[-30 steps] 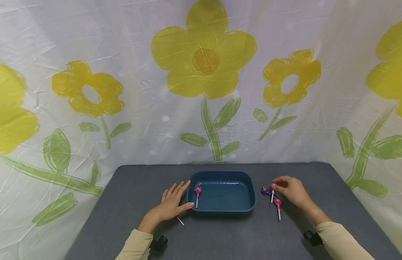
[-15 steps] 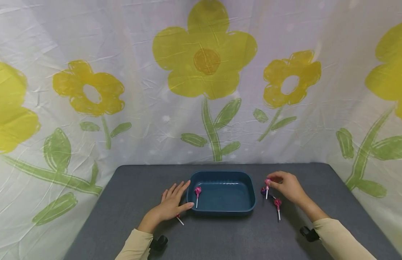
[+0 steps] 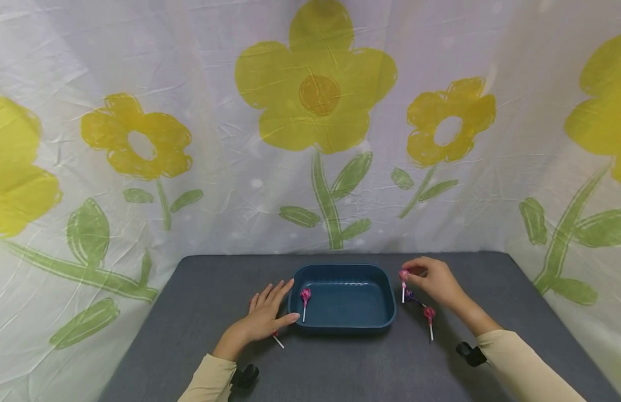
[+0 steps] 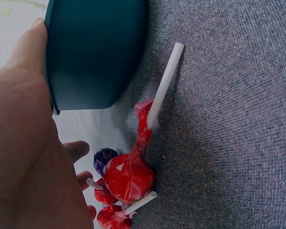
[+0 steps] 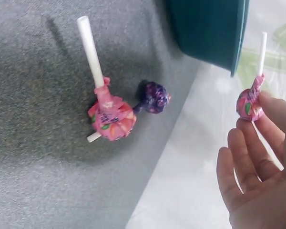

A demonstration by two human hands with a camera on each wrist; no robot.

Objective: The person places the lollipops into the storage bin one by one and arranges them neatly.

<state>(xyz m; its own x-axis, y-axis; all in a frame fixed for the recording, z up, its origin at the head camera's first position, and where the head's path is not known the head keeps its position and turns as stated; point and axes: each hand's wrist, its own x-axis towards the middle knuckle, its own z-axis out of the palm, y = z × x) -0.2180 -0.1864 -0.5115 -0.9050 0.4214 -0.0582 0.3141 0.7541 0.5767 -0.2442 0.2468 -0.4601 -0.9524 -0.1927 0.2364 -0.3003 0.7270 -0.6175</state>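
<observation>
Spread fingers of my left hand point(image 3: 260, 319) lie along the left rim of a dark blue rectangular tray point(image 3: 340, 328), thumb at its near corner. My right hand point(image 3: 436, 283) pinches a pink-wrapped lollipop point(image 5: 249, 105) by its candy head, just off the tray's right side, its white stick hanging down in the head view. A pink lollipop point(image 3: 305, 295) is inside the tray at the left. On the table to the right lie a purple lollipop point(image 5: 155, 98) and a pink lollipop point(image 5: 112, 119), which crosses over the purple one's stick.
Beside and under the left hand lie more lollipops, mostly hidden in the head view; the left wrist view shows a large red lollipop point(image 4: 128, 176) with red and purple ones behind. The grey table point(image 3: 350, 368) backs onto a flower-printed curtain point(image 3: 215, 223).
My right hand has lifted the pink lollipop from beside the others and carried it left and up toward the tray's right rim. The left hand has stayed in place.
</observation>
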